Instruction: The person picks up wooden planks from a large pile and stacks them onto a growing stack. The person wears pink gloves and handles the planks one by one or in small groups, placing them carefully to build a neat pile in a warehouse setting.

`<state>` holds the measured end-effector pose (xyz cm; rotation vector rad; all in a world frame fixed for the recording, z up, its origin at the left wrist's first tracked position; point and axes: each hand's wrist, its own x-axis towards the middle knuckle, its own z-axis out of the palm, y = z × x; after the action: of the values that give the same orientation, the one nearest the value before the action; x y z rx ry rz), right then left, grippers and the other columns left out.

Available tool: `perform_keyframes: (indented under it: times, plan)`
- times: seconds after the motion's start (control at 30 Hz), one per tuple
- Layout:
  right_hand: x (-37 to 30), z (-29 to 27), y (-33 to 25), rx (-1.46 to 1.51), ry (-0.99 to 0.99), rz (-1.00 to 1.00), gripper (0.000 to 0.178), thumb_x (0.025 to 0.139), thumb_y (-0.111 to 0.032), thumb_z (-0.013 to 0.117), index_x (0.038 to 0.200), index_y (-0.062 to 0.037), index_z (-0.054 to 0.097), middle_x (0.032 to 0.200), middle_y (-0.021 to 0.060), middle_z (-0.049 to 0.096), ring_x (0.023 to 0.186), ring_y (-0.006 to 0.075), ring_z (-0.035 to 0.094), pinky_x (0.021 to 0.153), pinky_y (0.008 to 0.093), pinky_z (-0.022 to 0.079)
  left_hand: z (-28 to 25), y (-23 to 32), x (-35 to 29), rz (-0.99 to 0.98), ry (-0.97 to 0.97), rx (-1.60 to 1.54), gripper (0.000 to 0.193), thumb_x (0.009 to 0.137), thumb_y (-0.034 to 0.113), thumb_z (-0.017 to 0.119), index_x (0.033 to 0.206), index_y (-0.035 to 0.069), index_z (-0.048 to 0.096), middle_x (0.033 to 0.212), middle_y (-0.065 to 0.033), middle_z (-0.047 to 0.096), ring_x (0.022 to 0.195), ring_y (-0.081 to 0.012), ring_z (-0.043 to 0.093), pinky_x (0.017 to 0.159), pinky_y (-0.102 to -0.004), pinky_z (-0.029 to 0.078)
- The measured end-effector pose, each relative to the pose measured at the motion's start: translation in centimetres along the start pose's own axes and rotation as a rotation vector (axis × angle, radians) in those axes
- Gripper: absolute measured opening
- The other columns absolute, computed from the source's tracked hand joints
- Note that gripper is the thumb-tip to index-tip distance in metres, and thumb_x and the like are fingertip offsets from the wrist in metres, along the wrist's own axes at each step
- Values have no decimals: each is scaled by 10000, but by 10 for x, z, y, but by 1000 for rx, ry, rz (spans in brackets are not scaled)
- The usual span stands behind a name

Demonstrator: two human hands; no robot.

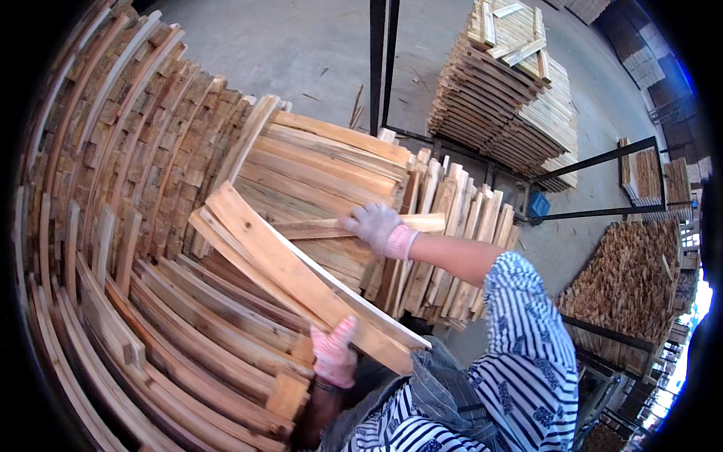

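Note:
My left hand (pixel 334 354), in a pinkish-white glove, grips the near end of a few long wooden planks (pixel 290 260). They slant from my body up to the far left, and the fingers beneath them are hidden. My right hand (pixel 373 228), in a greyish glove with a pink cuff, is closed from above over a narrow wooden slat (pixel 423 222). That slat lies across a layer of boards (pixel 324 162) on the stack in front of me.
Tall stacks of planks (pixel 135 98) rise at the left, with more long planks (pixel 203 331) at the lower left. Upright slats (pixel 459 241) stand right of the board stack. A black metal frame (pixel 595 162) runs beyond, near another wood stack (pixel 501 98) and a blue container (pixel 538 204).

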<state>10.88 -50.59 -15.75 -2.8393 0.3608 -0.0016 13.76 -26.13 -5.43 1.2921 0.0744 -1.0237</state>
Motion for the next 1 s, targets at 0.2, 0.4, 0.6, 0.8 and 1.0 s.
perform_keyframes:
  times: [0.2,0.4,0.6,0.8,1.0]
  plan:
    - [-39,-64,-10,802,-176,268,616,914,-345,598,1386,23,453,1346,213,534,1247,298,516,1057,353,403,-2,-4,-4,-1,-94,-3,501,840,251,724,1238,14,534,1106,-72,639,984,-184,614,881,-322,507]
    - [-92,-75,-74,2020,-94,578,899,813,-434,728,1492,-46,284,1433,120,429,1280,222,456,1073,356,391,37,-20,-3,14,-195,-62,560,804,119,763,1293,41,501,1155,-46,626,1047,-166,608,936,-325,503]
    - [-125,-76,-72,1904,-70,462,1011,833,-367,689,1540,-21,55,1540,118,274,1388,232,309,1138,334,260,36,-26,-22,1,-171,157,760,804,91,762,1419,39,319,1229,-81,582,1108,-164,567,946,-313,492]
    - [-111,-79,-55,1341,-33,392,1000,800,-327,739,1517,29,140,1529,199,284,1421,260,269,1162,333,214,29,-8,-26,-112,-140,-29,525,818,17,703,1303,44,504,1152,-78,632,1018,-176,624,882,-328,536]
    - [-81,-101,-35,1465,-162,427,1052,773,-371,768,1524,5,133,1532,220,281,1424,302,262,1174,338,200,7,-3,-11,-35,-90,-126,486,816,17,690,1266,19,507,1082,-86,647,967,-198,652,845,-333,563]
